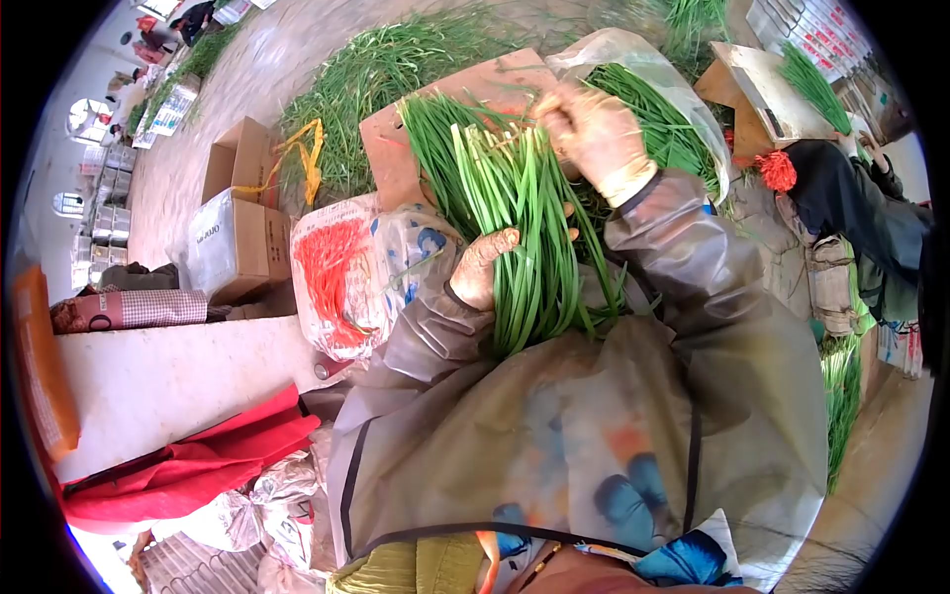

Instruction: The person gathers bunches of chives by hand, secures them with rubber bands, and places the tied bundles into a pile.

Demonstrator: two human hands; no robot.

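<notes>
My left hand (479,269) is wrapped around a thick bunch of garlic chives (529,223), thumb across the front. Pale cut ends point away from me, and the green leaves hang toward my lap. Beside those pale ends, my right hand (602,137), in a thin glove, has its fingers curled in a pinch. What lies between its fingertips, if anything, is too small to make out. More chives (430,134) rest behind the bunch on a brown board (388,163). To the right, another heap of chives (658,119) lies in a clear plastic sheet (618,49).
Red ties (333,272) lie on a white sack at my left, near cardboard boxes (237,243) and yellow strapping (309,158). Loose green trimmings (381,69) cover the floor ahead. On the right sits another person (856,203) by a board with chives.
</notes>
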